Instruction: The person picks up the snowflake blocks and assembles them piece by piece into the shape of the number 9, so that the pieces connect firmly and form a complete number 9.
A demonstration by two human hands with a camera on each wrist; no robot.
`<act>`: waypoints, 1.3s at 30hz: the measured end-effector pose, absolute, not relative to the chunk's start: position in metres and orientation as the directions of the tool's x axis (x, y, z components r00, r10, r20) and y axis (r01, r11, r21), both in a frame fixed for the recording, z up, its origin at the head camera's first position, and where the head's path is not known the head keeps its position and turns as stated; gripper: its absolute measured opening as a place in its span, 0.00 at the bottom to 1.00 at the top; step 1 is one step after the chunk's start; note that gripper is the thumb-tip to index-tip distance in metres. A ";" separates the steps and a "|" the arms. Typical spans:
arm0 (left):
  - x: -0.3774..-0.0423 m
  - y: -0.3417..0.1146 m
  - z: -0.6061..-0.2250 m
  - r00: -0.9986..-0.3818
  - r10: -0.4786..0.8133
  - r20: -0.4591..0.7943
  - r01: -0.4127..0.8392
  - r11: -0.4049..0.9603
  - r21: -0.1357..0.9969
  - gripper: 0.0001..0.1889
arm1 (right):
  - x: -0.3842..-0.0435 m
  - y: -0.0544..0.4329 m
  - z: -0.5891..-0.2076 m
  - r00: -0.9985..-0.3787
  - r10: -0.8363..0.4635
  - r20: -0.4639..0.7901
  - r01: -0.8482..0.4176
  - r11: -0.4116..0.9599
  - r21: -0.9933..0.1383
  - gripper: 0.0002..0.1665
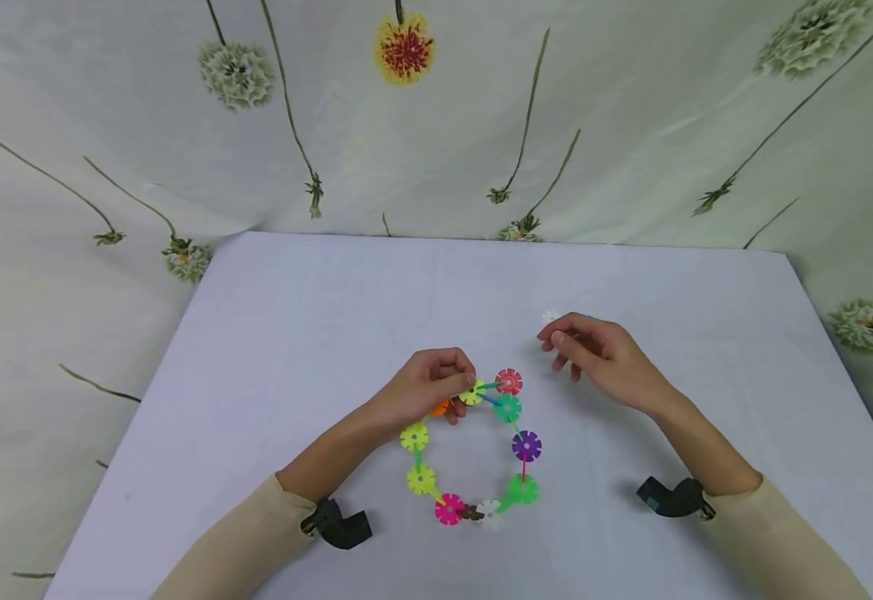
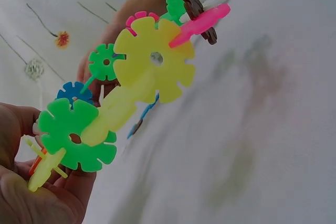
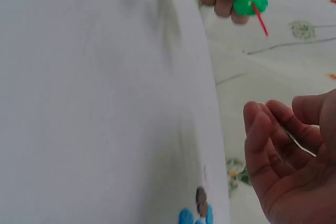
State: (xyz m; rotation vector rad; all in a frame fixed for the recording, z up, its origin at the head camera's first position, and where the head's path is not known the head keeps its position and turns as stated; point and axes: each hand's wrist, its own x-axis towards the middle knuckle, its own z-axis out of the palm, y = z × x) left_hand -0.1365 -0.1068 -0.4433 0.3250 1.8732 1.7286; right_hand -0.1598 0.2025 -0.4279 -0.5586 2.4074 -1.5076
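A ring of colourful notched snowflake discs point(image 1: 526, 446), slotted into one another edge to edge, hangs from my left hand point(image 1: 432, 383). Thumb and fingers pinch it at its top, by a yellow disc point(image 1: 472, 393) beside a partly hidden orange one point(image 1: 440, 408). A red disc point(image 1: 509, 382) sticks outward at the upper right. In the left wrist view, a large yellow disc point(image 2: 142, 72) and a green disc point(image 2: 65, 114) are close to the camera. My right hand point(image 1: 605, 358) is off to the right of the ring, its fingers loosely bent with nothing between them.
A whitish disc point(image 1: 550, 317) lies on the white table point(image 1: 316, 308) just beyond my right fingertips. Blue discs point(image 3: 186, 216) and brown discs point(image 3: 201, 198) lie near the table edge in the right wrist view. Flower-printed cloth point(image 1: 421, 150) hangs behind the table.
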 end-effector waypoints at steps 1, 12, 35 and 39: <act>-0.136 -0.109 -0.444 -0.812 0.531 -0.242 -0.197 0.141 0.970 0.08 | -0.161 0.208 -0.431 -0.914 -0.405 0.005 -0.204 0.450 -0.869 0.15; -0.135 -0.120 -0.444 -0.813 0.524 -0.253 -0.205 0.150 0.967 0.08 | -0.167 0.246 -0.455 -0.946 -0.298 0.127 -0.314 0.747 -0.586 0.14; -0.132 -0.118 -0.446 -0.795 0.547 -0.261 -0.218 0.143 0.965 0.08 | -0.182 0.241 -0.449 -0.937 -0.350 0.003 -0.291 0.772 -0.565 0.10; -0.132 -0.118 -0.446 -0.798 0.540 -0.266 -0.221 0.148 0.964 0.08 | -0.176 0.241 -0.448 -0.948 -0.318 0.020 -0.256 0.723 -0.642 0.07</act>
